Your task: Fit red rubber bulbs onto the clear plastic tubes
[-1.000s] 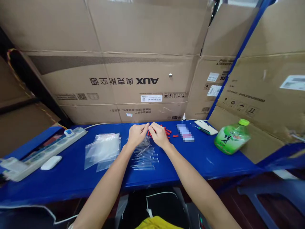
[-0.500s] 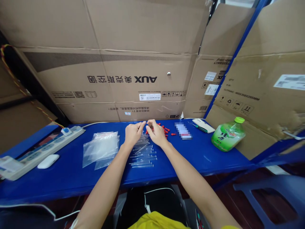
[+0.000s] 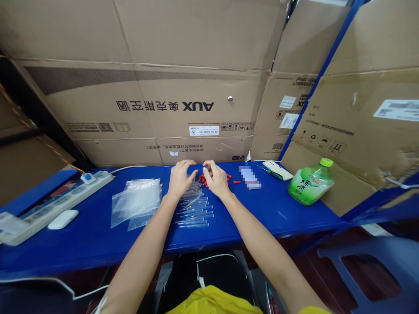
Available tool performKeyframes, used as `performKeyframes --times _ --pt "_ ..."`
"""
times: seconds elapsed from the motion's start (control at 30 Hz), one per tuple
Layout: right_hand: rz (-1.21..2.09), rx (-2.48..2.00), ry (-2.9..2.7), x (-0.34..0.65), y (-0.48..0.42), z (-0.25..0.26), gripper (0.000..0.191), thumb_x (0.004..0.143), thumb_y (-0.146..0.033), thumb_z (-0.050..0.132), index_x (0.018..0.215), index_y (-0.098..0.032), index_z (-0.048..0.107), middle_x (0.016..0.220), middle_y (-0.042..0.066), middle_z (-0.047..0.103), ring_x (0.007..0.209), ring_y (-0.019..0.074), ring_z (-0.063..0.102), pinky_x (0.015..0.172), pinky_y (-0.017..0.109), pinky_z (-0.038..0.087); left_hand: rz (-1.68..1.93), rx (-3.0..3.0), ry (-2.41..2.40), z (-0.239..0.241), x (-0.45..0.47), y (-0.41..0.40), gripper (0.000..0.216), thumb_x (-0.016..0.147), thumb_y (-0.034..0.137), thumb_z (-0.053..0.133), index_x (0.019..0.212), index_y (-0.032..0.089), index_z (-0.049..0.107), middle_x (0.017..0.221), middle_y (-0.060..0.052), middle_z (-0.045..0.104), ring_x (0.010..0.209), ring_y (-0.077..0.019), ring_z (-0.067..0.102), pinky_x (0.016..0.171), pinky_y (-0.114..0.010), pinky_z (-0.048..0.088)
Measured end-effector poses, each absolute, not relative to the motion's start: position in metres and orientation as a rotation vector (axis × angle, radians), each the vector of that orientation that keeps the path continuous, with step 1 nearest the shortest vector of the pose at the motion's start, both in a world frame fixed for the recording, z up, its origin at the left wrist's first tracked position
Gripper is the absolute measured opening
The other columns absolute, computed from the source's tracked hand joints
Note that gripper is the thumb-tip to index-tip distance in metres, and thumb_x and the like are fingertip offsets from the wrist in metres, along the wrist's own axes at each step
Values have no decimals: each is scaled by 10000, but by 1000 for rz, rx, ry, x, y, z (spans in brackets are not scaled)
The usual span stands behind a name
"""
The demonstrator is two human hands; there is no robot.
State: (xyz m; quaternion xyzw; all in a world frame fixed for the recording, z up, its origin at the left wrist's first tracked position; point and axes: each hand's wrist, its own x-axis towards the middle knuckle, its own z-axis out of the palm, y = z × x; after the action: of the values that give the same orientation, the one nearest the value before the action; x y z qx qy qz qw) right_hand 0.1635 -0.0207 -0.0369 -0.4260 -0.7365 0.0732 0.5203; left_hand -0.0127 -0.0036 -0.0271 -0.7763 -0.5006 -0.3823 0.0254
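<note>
My left hand (image 3: pixel 179 178) and my right hand (image 3: pixel 215 179) rest on the blue table (image 3: pixel 98 235), fingers curled and fingertips a little apart. Between them and just beyond lie several small red caps (image 3: pixel 203 179). Below the hands lies a row of several clear thin tubes (image 3: pixel 195 209). Both hands seem to pinch something small; I cannot make out what. A pile of clear plastic bags (image 3: pixel 137 201) lies to the left of my left hand.
A white power strip (image 3: pixel 55 203) and a white mouse (image 3: pixel 63 219) lie at the far left. A green drink bottle (image 3: pixel 310 183), a white device (image 3: pixel 277 170) and a blurred card (image 3: pixel 249 178) sit to the right. Large cardboard boxes (image 3: pixel 183 87) wall the table's back.
My fingertips, which touched each other a second ago, have drawn slightly apart. The view has shifted a little; the objects on the table stay where they were.
</note>
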Motion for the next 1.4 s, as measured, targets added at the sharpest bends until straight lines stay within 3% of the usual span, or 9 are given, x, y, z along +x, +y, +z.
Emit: performKeyframes --times 0.2,0.4,0.6,0.77,1.03,1.2,1.4 --pt "132 -1108 -1721 166 -15 -40 225 998 -306 422 1151 -251 578 926 23 702 831 202 653 756 295 469 -967 -2219 -1930 -49 -30 14 421 950 172 451 1348 146 584 1277 -141 656 1168 -269 605 988 -380 477" --pt "102 -1167 -1711 169 -12 -39 249 982 -304 431 1171 -249 584 927 22 706 815 203 647 771 303 462 -564 -2333 -2056 -61 -40 26 336 952 236 467 1135 239 749 1195 -131 683 1119 -300 608 926 -397 495" --pt "100 -1226 -1638 180 -7 -36 270 985 -329 415 1177 -244 584 903 27 707 788 206 642 744 298 450 -597 -2387 -2081 -62 -45 31 216 913 293 551 1012 227 732 1118 -121 709 1077 -300 629 869 -376 489" --pt "72 -1277 -1509 198 2 -34 288 981 -338 395 1180 -231 573 886 37 707 760 215 639 728 305 444 -672 -2505 -2105 -62 -45 33 266 898 230 577 1148 222 669 1107 -89 743 1080 -268 651 860 -345 482" --pt "45 -1386 -1388 222 12 -33 296 962 -322 413 1150 -215 615 899 48 715 775 223 631 750 321 428 -822 -2537 -1899 -68 -43 36 184 951 236 507 1006 176 673 1080 -119 705 1034 -227 644 881 -308 465" --pt "32 -1376 -1650 221 17 -41 226 933 -325 510 930 -235 717 950 63 706 865 228 627 799 331 445 -1055 -2633 -1786 -58 -33 27 216 1021 291 394 1018 192 586 892 -77 714 834 -213 659 756 -302 438" --pt "3 -1358 -1749 218 19 -46 222 938 -331 525 928 -246 730 945 62 689 904 233 618 841 344 456 -1152 -2652 -1667 -51 -24 19 196 1013 331 449 960 208 591 796 -38 707 747 -193 652 705 -282 416"
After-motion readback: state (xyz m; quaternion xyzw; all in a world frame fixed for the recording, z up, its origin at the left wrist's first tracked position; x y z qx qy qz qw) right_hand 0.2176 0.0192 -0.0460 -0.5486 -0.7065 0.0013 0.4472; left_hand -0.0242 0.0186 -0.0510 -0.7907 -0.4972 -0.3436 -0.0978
